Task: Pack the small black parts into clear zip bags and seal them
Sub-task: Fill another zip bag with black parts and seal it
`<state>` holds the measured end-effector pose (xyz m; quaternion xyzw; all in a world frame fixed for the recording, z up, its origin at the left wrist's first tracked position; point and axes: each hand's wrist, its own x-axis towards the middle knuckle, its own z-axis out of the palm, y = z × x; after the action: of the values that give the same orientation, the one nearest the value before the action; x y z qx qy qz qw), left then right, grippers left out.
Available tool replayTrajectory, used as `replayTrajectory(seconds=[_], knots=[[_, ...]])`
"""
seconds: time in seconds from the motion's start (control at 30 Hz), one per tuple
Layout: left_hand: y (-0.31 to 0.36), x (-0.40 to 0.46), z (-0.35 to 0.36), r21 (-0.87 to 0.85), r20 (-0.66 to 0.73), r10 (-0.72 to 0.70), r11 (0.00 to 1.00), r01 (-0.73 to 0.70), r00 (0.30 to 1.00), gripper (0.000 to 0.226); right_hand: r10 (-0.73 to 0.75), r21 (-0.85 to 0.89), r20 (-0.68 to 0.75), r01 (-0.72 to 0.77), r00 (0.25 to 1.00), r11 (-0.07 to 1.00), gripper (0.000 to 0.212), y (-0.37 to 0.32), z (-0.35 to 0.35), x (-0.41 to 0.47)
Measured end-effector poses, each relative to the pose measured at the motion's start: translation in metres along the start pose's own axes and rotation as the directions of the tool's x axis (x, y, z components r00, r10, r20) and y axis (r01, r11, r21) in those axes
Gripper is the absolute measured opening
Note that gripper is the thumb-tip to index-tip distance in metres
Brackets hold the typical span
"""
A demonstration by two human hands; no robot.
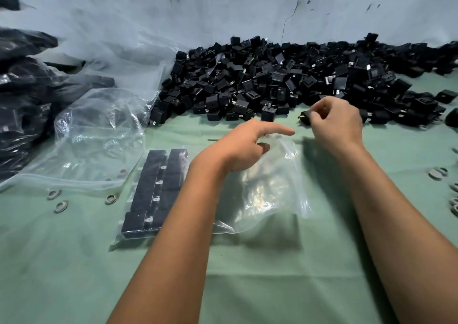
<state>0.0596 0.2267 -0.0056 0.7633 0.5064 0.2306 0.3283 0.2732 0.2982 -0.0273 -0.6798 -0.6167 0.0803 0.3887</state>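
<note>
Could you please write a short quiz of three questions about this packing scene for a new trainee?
1. True or false: the right hand pinches a black part.
2. Which hand holds the empty zip bag? A) left B) right
3. Fill in: the filled zip bag lies on the green ____.

Key: 1 true; 2 A, the left hand; 3 table.

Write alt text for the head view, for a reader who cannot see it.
The right hand pinches a black part by the pile, while the left hand holds an empty bag over a green table. A filled bag lies to its left.
</note>
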Motion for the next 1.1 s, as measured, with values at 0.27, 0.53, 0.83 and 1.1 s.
replayTrajectory(seconds=[0.27, 0.53, 0.83, 1.1], knots=[[0.003, 0.003, -0.002, 0.101, -0.037, 0.07, 0.993, -0.066, 0.997, 0.044, -0.09, -0.185, 0.36, 0.166, 0.929, 0.969, 0.063, 0.016, 0.02, -0.002], [-0.001, -0.007, -0.016, -0.004, -0.24, 0.052, 0.999, -0.055, 0.969, 0.022, -0.203, 0.265, 0.52, 0.069, 0.83, 0.962, 0.05, -0.008, -0.017, -0.005], [-0.012, -0.009, -0.024, -0.102, -0.239, -0.057, 0.994, 0.033, 0.969, 0.018, -0.358, 0.392, 0.897, -0.09, 0.261, 0.916, 0.032, -0.037, -0.043, -0.014], [-0.011, -0.007, -0.027, -0.093, -0.234, -0.025, 0.996, 0.003, 0.972, 0.022, -0.431, 0.445, 0.891, -0.085, 0.143, 0.891, 0.023, -0.056, -0.031, -0.028]])
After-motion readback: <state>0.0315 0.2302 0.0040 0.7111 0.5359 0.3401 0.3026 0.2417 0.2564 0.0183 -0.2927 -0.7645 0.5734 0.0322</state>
